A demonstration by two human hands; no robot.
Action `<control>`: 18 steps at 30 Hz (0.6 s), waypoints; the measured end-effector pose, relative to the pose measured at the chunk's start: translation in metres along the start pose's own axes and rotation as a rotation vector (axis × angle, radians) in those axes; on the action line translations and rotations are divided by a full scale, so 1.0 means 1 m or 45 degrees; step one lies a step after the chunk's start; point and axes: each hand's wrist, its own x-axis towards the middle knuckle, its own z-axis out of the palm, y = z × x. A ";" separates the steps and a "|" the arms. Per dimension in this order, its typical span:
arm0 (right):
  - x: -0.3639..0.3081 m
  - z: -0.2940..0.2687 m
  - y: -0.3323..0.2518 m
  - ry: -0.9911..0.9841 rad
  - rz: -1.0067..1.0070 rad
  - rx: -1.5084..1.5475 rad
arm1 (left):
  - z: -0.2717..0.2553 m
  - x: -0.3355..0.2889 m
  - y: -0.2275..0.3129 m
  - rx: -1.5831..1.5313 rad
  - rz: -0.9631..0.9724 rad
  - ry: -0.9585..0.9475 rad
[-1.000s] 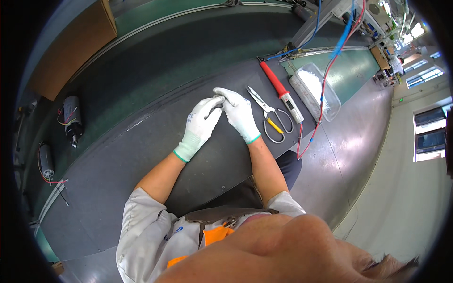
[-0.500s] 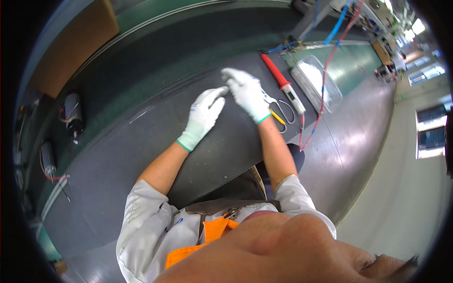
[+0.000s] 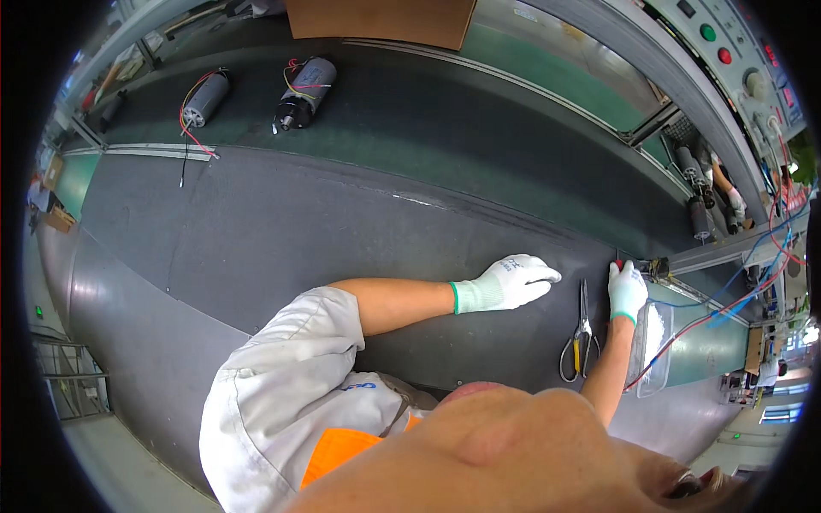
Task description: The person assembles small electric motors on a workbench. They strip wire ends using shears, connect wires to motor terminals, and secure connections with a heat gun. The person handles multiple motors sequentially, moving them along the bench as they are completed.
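My left hand, in a white glove with a green cuff, hovers over or rests on the dark mat; its fingers are stretched out and hold nothing. To the right, my gloved right hand is closed over a red-handled probe. Only a bit of the red shows at the fingertips; the hand hides the rest. Scissors lie between my hands, blades pointing away. A slim yellow piece shows between their handle loops.
Two grey motors with loose wires lie at the far left. A clear plastic tray stands beside my right forearm, with red and blue cables crossing it. A metal frame post and a control panel are at right.
The view has swung round to the right. My hands, close together before, are now apart: the right has moved onto the red-handled probe, while the left stays over the mat.
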 end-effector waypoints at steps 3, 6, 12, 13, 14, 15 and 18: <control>-0.017 -0.032 -0.007 -0.301 0.173 0.038 | 0.001 0.002 -0.001 0.005 0.001 -0.005; -0.035 -0.050 -0.009 -0.109 0.133 0.125 | 0.000 0.003 0.000 -0.007 -0.002 -0.027; -0.081 -0.148 -0.040 0.139 0.077 0.469 | 0.002 0.000 -0.006 -0.013 -0.027 -0.045; -0.092 -0.163 -0.036 0.188 0.090 0.460 | 0.002 0.001 -0.005 -0.013 -0.013 -0.050; -0.102 -0.174 -0.029 0.325 0.100 0.538 | 0.002 0.001 -0.004 -0.010 0.000 -0.063; -0.115 -0.182 -0.021 0.462 0.114 0.610 | 0.001 0.002 -0.004 -0.009 0.015 -0.082; -0.175 -0.203 0.009 0.261 0.642 0.620 | 0.003 0.007 -0.005 0.009 0.201 0.001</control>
